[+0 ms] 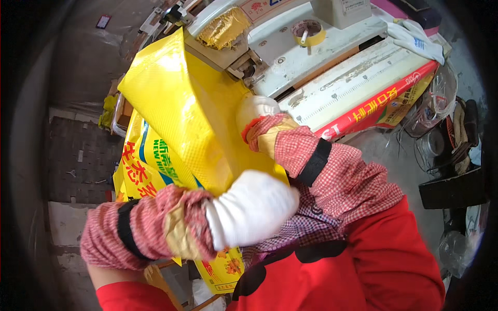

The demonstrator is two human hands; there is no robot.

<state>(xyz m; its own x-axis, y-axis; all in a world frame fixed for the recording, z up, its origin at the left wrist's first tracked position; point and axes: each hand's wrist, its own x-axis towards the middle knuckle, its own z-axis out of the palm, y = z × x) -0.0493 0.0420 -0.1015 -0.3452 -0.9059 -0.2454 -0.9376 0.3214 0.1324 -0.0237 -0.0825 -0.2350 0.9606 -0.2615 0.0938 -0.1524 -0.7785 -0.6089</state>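
A big yellow woven sack (181,114) with coloured print stands upright in front of me, its top edge reaching up to the head of a sewing machine (228,52). My left hand (249,210), in a white glove with a red checked sleeve cover, is closed on the sack's lower right edge. My right hand (257,111), gloved the same way, grips the sack higher up on its right side, close under the machine head.
The white machine table (332,62) stretches to the upper right, with a roll of yellow tape (308,33), a white glove (415,39) and flat red and yellow sacks (384,106) along its edge. More printed sacks (137,171) are stacked at left. Clutter lies on the floor at right.
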